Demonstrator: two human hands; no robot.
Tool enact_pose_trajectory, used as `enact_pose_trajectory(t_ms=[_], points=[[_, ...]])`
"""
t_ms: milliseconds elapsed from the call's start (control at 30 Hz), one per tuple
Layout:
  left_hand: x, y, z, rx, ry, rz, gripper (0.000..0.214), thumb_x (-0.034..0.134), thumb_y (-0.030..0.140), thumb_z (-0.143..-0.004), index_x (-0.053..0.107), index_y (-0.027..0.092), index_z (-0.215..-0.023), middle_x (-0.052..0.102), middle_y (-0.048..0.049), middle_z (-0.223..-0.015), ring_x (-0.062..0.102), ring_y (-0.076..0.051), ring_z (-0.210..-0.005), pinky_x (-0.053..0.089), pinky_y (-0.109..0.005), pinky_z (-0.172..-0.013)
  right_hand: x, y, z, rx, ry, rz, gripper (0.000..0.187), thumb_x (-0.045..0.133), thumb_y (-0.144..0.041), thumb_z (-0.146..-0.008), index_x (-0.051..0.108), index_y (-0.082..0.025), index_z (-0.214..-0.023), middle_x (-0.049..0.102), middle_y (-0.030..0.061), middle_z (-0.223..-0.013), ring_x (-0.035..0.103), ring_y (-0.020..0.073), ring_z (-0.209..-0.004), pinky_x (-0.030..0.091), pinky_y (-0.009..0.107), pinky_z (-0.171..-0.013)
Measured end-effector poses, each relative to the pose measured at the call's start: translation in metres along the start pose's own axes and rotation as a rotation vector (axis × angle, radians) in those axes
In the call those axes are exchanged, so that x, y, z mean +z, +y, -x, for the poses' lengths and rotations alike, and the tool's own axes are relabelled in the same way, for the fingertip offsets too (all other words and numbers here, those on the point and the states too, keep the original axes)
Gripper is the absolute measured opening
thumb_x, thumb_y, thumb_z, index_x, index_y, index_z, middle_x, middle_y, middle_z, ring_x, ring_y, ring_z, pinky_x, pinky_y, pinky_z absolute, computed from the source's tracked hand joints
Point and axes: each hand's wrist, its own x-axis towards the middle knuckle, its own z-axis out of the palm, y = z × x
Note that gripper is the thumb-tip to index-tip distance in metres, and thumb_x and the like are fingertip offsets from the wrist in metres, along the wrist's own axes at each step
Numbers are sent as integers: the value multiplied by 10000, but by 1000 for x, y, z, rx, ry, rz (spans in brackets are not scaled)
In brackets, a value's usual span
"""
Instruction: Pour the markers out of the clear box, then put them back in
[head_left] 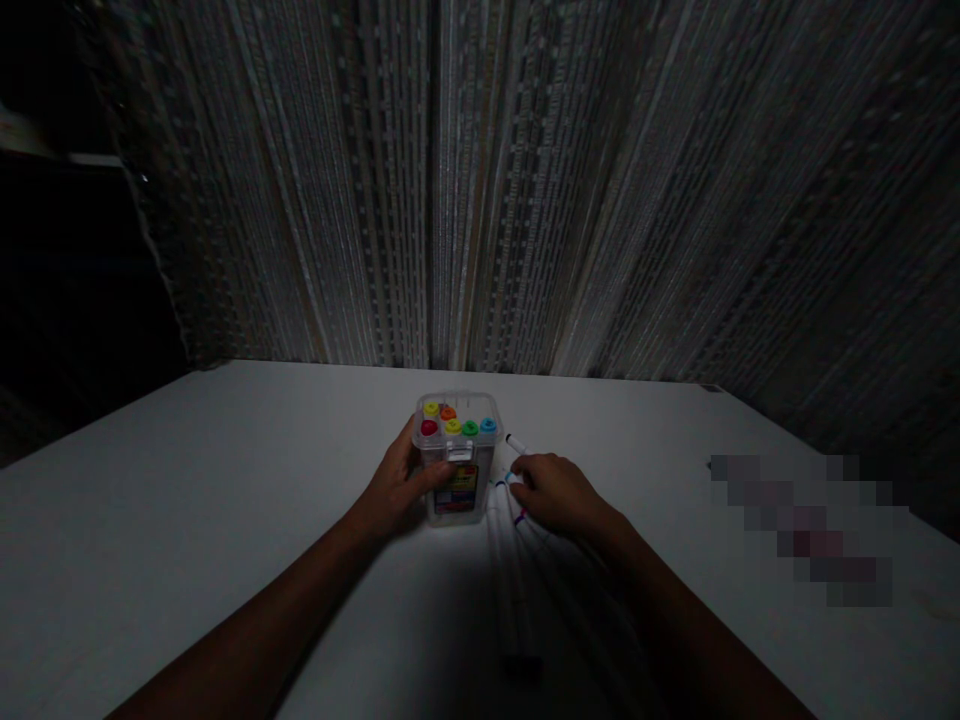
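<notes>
A clear plastic marker box [459,455] stands upright on the white table [225,470], with several coloured marker caps showing at its top. My left hand [397,490] is wrapped round the box's left side, thumb across the front label. My right hand [559,492] rests just right of the box, fingers curled over several loose white markers [510,545] lying on the table. One marker [516,443] pokes out beyond the right hand's fingertips. Whether the right hand grips a marker is hard to make out in the dim light.
A patterned curtain [487,190] hangs close behind the table's far edge. A blurred-out patch [810,525] lies on the table at the right. The room is dark at the left.
</notes>
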Motion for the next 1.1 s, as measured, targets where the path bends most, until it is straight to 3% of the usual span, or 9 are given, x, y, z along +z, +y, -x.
enact_pose_trajectory(t_ms=[1100], points=[[1,1,0,-5,4,11,571,707,363,-740,515,165,-1240,636,-130,-1209,597,-306,-1098,469,-412,-940,2,1,0,6,5,-1,300,490,-291,-851,660,-168,-1065,691,91,-961,614,195,-826,357,271,-665]])
